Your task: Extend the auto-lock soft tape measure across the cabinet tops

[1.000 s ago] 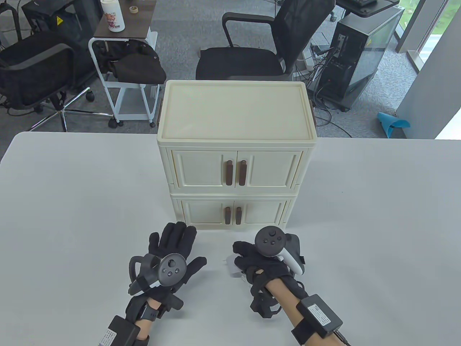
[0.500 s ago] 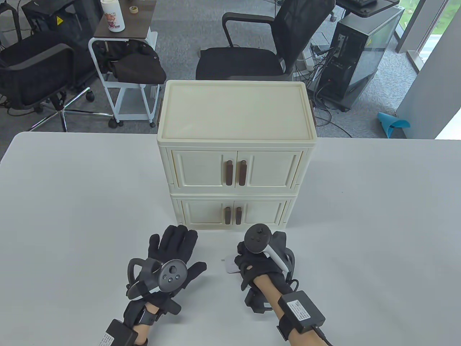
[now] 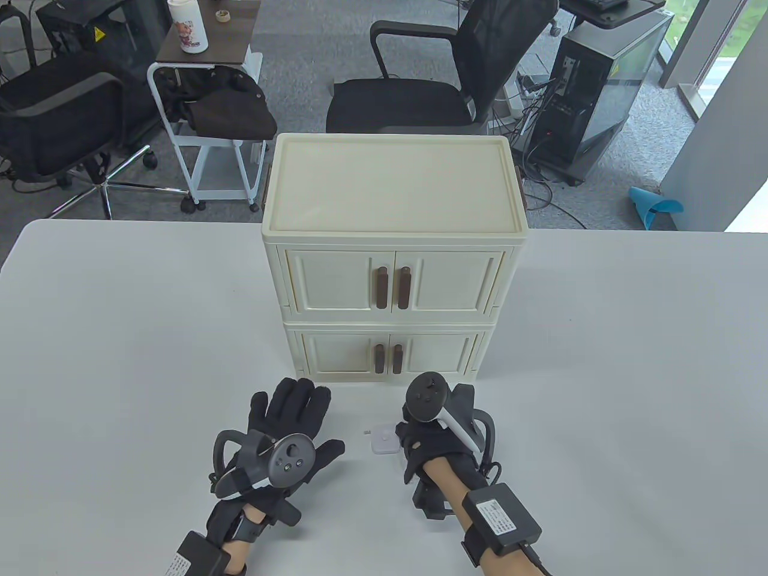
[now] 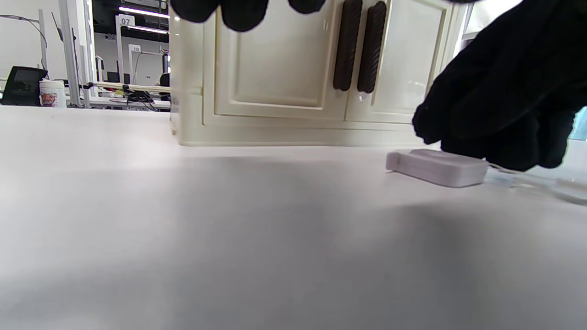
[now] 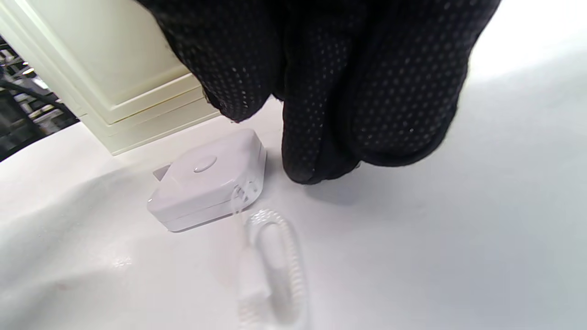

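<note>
The left hand (image 3: pixel 294 420) is lying flat with fingers spread on the tabletop (image 3: pixel 120 360) near its front edge, holding nothing. Just to its right, the white square tape measure (image 3: pixel 384 439) is sitting in front of the stacked cream cabinet (image 3: pixel 393 252). The right hand (image 3: pixel 441 447) is hovering beside the case with fingers curled, gripping nothing yet; it should probably pinch the case by its sides, clear of the centre button (image 5: pixel 205 163) and clear looped strap (image 5: pixel 275 256).
</note>
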`<state>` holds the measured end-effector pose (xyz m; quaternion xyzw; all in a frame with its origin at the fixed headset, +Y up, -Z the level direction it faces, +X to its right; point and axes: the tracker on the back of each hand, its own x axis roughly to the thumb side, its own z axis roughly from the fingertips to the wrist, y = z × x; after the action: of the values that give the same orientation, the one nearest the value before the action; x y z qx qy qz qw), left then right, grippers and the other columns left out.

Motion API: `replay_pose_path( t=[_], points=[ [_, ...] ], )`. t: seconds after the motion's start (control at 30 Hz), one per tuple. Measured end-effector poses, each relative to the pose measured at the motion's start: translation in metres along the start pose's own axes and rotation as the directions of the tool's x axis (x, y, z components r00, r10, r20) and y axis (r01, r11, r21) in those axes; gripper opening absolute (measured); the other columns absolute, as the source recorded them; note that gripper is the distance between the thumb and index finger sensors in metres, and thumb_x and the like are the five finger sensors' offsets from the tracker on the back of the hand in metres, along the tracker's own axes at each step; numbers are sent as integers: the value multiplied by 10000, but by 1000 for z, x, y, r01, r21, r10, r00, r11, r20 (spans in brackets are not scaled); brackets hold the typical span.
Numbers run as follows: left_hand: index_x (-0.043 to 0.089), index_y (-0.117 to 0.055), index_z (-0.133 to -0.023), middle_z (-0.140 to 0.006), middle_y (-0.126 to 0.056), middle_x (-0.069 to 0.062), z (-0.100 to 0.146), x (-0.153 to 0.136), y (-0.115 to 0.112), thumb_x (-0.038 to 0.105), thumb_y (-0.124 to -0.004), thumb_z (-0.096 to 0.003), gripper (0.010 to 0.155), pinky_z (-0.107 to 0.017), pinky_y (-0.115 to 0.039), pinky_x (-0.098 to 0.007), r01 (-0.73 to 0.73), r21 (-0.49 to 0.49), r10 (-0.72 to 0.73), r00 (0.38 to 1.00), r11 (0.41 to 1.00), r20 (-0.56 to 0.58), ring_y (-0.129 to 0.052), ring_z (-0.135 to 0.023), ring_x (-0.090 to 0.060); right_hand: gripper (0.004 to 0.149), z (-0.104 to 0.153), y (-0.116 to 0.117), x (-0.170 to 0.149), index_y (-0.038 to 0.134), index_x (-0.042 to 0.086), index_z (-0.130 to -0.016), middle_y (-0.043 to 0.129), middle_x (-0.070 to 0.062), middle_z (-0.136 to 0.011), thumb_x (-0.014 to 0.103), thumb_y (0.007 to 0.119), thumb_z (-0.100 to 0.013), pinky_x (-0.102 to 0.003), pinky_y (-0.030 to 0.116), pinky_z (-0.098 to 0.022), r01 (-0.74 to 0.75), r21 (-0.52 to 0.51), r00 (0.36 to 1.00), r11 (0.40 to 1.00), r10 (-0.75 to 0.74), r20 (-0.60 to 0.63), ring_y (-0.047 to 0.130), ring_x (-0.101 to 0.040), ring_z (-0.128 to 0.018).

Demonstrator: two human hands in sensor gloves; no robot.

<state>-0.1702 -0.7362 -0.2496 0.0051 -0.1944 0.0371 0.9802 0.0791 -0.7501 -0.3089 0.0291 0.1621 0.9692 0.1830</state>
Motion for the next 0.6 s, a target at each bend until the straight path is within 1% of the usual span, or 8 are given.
replay_pose_path(
  t=[0.17,0.2,0.3,0.33,0.43,0.47,0.5,0.6],
  points=[
    [181,-319,-1211,-1266,-423,-203,-2,4,-4,745,-526,-550,893,-745,-404,-759,27,-23,-28,1000,999,-4,-428,-1171,-485,556,15,-11,-15,647,65,-1032,776,-268,-959,297,833,-563,-553,828,-500,20,-74,989,997,-9,147,942,-425,-723],
    [179,-317,-1212,-1265,-424,-207,-2,5,-4,749,-522,-550,898,-738,-397,-768,41,-30,-42,999,999,-18,-426,-1172,-488,560,18,-12,-18,634,77,-1042,728,-278,-998,311,821,-568,-591,780,-537,27,-83,978,996,-9,210,882,-472,-784],
    [175,-296,-1215,-1268,-397,-217,-2,8,-5,761,-516,-546,916,-732,-386,-778,59,-37,-60,998,998,-19,-399,-1174,-495,593,25,-11,-26,603,97,-1069,605,-297,-1087,336,821,-572,-692,623,-612,20,-122,955,992,17,295,690,-560,-925],
    [175,-286,-1216,-1269,-386,-220,-2,8,-6,765,-511,-545,921,-730,-382,-781,61,-40,-61,998,997,-16,-387,-1176,-496,620,27,-10,-28,574,116,-1087,548,-291,-1121,370,815,-575,-716,557,-636,-3,-130,949,992,43,312,600,-574,-971],
    [170,-264,-1217,-1271,-362,-225,-3,11,-7,772,-506,-542,936,-731,-366,-783,72,-47,-73,997,996,-12,-361,-1177,-500,682,29,-7,-33,523,146,-1115,451,-269,-1175,424,815,-565,-760,430,-661,-58,-185,933,981,119,340,442,-583,-1038],
    [171,-259,-1217,-1272,-354,-225,-3,12,-8,774,-505,-540,940,-732,-361,-783,78,-49,-79,997,996,-11,-352,-1178,-500,700,29,-6,-35,514,151,-1121,428,-264,-1186,447,813,-561,-770,403,-661,-60,-194,929,979,126,347,404,-578,-1052],
    [170,-252,-1217,-1285,-285,-233,-4,12,-9,775,-503,-541,942,-733,-353,-782,81,-53,-82,997,995,-11,-342,-1178,-500,708,29,-6,-36,502,156,-1126,417,-261,-1190,458,807,-563,-774,385,-663,-57,-194,930,979,123,347,385,-575,-1058],
    [170,-238,-1218,-1285,-273,-237,-5,14,-11,780,-497,-538,950,-734,-346,-783,86,-63,-87,996,994,-9,-330,-1180,-503,728,30,-3,-40,481,165,-1134,381,-258,-1203,480,800,-561,-787,349,-663,-16,-215,924,976,97,369,335,-568,-1071]
  ],
)
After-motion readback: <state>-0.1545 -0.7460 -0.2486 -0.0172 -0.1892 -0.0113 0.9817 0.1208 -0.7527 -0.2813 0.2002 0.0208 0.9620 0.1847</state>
